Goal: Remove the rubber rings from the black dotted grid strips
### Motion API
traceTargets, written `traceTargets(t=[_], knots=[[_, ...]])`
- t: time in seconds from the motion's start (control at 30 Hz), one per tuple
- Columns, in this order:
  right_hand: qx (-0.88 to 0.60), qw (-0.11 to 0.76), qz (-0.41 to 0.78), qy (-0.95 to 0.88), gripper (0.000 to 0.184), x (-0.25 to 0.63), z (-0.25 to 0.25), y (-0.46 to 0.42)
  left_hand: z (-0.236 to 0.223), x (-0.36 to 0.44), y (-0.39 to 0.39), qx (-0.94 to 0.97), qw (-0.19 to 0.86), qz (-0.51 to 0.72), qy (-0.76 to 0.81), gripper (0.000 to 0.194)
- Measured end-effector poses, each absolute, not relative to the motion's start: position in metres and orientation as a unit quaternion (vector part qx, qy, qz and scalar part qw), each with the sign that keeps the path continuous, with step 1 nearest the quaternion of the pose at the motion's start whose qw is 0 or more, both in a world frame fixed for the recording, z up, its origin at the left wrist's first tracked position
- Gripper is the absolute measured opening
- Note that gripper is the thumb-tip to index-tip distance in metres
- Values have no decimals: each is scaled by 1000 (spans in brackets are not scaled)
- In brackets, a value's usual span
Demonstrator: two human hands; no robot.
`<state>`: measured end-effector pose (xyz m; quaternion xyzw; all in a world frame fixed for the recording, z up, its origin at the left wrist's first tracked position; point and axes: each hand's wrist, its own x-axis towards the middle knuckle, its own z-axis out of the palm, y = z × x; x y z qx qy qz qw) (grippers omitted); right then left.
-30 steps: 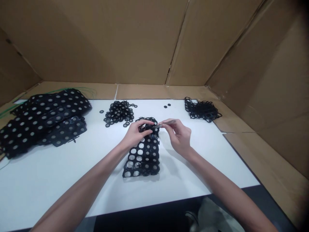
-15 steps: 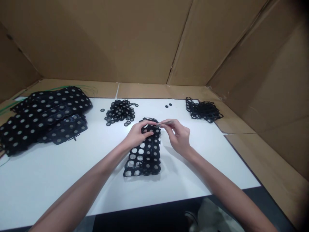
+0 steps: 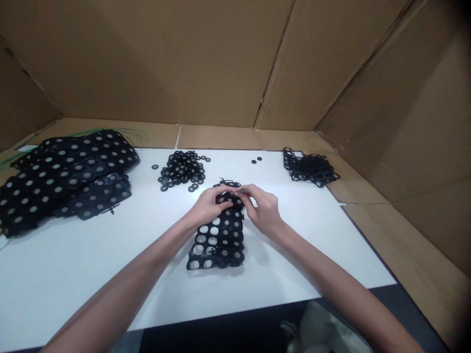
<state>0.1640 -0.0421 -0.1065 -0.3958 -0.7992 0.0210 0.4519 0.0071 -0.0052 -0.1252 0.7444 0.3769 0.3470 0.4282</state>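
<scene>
The left hand [image 3: 208,206] and right hand [image 3: 263,211] are together at the far end of a black plastic grid [image 3: 221,240] lying flat in the middle of the table, their fingertips almost meeting. The left hand clamps that end, apparently to keep the grid steady on the white table [image 3: 294,255]. The right hand's fingers [image 3: 247,198] pinch something small with a metal glint, perhaps tweezers, though they hide most of it. To the left lies a stack of black grids [image 3: 62,181] set with silver discs. A heap of black rings [image 3: 180,171] sits at the far edge, with two loose black discs [image 3: 256,160] to its right. A tangled pile of bare grids [image 3: 309,166] lies far right, leaving the work well apart from the stock. Cardboard walls [image 3: 147,63] surround the table.
</scene>
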Motion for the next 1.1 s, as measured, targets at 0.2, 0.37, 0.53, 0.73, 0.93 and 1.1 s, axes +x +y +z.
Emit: traceTargets(t=[0.2,0.37,0.53,0.73,0.93,1.1], knots=[[-419,583,68,-693,7,174,-98,-45,-122,8,-6,726,447,354,384,32],[-429,574,95,-691,3,184,-96,-43,-117,8,-10,718,440,361,400,31],[-426,540,92,-720,4,184,-101,-43,-118,11,-13,710,424,380,413,28],[-428,532,91,-725,5,182,-103,-43,-119,12,-13,723,413,375,407,28],[-438,520,90,-728,4,181,-103,-43,-121,12,-14,725,400,384,409,30],[-406,482,16,-777,8,178,-103,-45,-125,14,-15,728,390,374,421,31]])
